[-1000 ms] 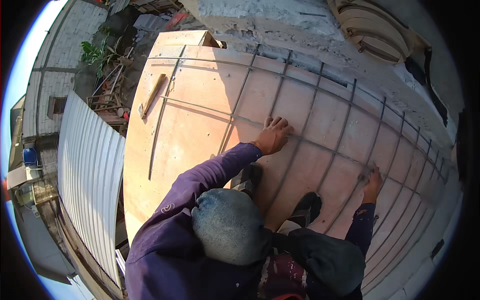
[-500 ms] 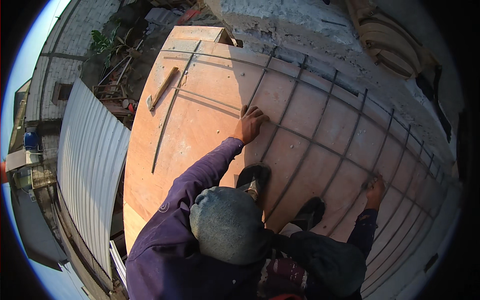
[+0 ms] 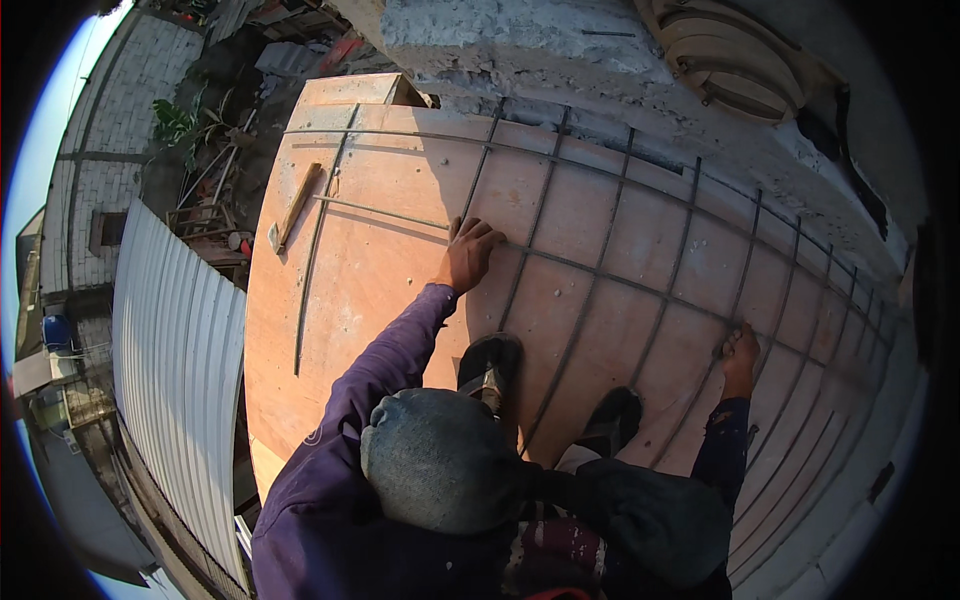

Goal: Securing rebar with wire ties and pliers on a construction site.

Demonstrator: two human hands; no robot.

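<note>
A grid of dark steel rebar [image 3: 600, 272] lies over reddish plywood sheeting [image 3: 390, 270]. My left hand [image 3: 467, 255] is closed round a long rebar rod near a crossing with another bar, its fingers curled over the steel. Farther right, my right hand [image 3: 740, 352] is closed in a fist beside another rebar crossing. Something small and dark shows at its left side, but its kind cannot be made out. One loose rebar [image 3: 310, 290] lies across the left part of the plywood, crossing the long rods.
A short wooden piece [image 3: 296, 208] rests on the plywood at the left. My two shoes [image 3: 490, 368] stand among the bars. Rough concrete [image 3: 520, 45] borders the far side, with a tan bag-like item [image 3: 735, 60] on it. Beyond the left edge, lower down, is corrugated metal roofing [image 3: 180, 390].
The view has shifted slightly, so the grid sits lower and farther left. My left hand keeps its grip on the rod. My right hand has moved slightly closer to the crossing.
</note>
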